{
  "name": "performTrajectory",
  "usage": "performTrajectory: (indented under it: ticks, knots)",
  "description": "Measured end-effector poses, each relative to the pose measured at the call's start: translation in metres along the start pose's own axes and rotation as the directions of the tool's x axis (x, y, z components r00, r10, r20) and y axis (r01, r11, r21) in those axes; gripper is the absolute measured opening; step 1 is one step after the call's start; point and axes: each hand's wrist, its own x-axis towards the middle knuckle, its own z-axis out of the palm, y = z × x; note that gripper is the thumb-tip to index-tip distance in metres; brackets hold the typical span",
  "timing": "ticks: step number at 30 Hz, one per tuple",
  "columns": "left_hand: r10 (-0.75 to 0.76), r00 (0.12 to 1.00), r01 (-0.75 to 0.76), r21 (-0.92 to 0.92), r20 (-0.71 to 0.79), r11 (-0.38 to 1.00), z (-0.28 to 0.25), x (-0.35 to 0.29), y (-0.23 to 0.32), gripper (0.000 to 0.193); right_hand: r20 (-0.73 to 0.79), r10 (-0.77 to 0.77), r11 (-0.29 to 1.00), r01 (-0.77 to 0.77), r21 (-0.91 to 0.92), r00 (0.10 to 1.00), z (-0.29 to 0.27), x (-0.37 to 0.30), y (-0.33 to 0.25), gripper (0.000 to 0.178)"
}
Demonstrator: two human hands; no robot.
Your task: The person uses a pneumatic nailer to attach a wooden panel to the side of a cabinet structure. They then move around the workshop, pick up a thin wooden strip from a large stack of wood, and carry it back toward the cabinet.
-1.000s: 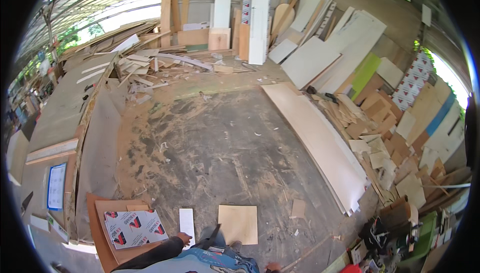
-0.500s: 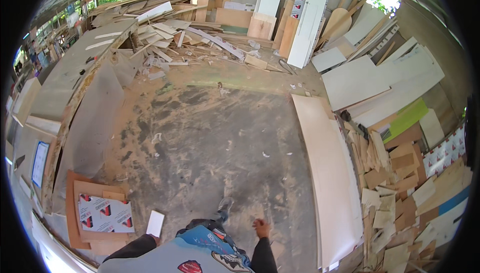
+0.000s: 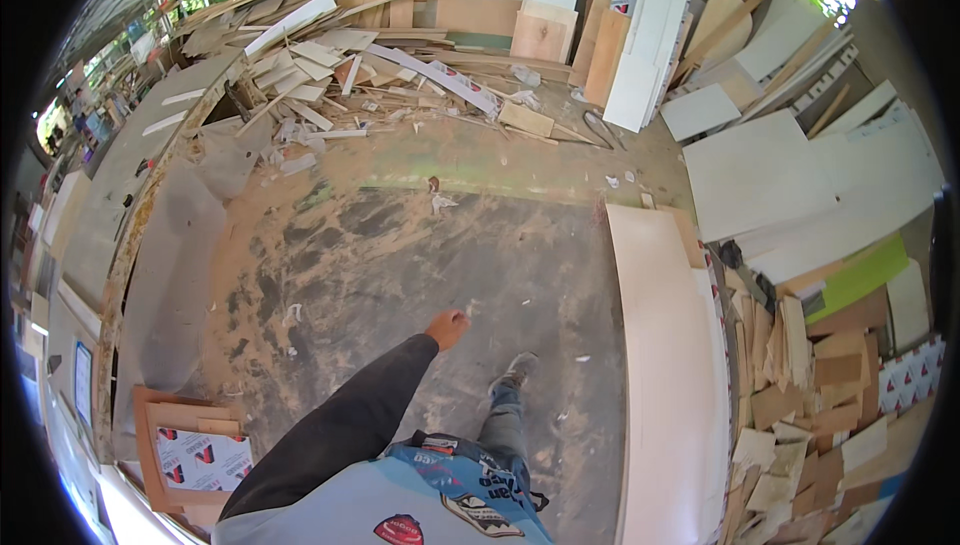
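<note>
My left hand (image 3: 447, 328) reaches out in front of my body over the dusty floor (image 3: 400, 265), its dark-sleeved arm stretched forward. Its fingers look curled in, and nothing shows in them. My right hand is out of the picture. Below and to the right of the left hand, my foot in a grey shoe (image 3: 513, 370) is on the floor. Closest on the left, a small stack of boards (image 3: 160, 475) lies with a printed white sheet (image 3: 203, 458) on top.
A long pale panel (image 3: 665, 375) lies along the right side. Wood offcuts (image 3: 835, 385) are heaped beyond it, under leaning white sheets (image 3: 750, 170). Scrap wood (image 3: 320, 65) is piled at the back left. A long worktable (image 3: 145, 155) runs along the left.
My left hand has swung forward from beside my body. My right hand has gone out of view. The small white board near my left hand no longer shows. The stack at left sits lower in view.
</note>
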Motion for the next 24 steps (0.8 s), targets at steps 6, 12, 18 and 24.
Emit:
performTrajectory:
  ticks: [6, 12, 18, 24]
  knots:
    - [-0.195, 0.975, 0.218, 0.289, -0.108, 0.932, 0.019, 0.11, -0.054, 0.031, 0.04, -0.174, 0.985, 0.174, -0.014, 0.984, -0.167, 0.173, -0.058, 0.026]
    - [-0.1, 0.981, -0.062, 0.762, 0.164, 0.644, 0.023, 0.072, -0.123, 0.016, -0.422, -0.333, 0.882, 0.437, 0.177, 0.843, -0.454, 0.394, -0.221, 0.026]
    - [-0.73, 0.681, 0.643, 0.427, 0.061, 0.636, 0.04, 0.048, -0.127, 0.024, -0.544, -0.38, 0.588, 0.65, 0.482, 0.748, -0.645, 0.503, -0.434, 0.017]
    - [-0.742, 0.664, 0.733, 0.12, 0.091, 0.67, -0.005, 0.312, -0.081, 0.032, -0.323, -0.451, 0.77, 0.546, 0.33, 0.832, -0.658, 0.58, -0.461, 0.019]
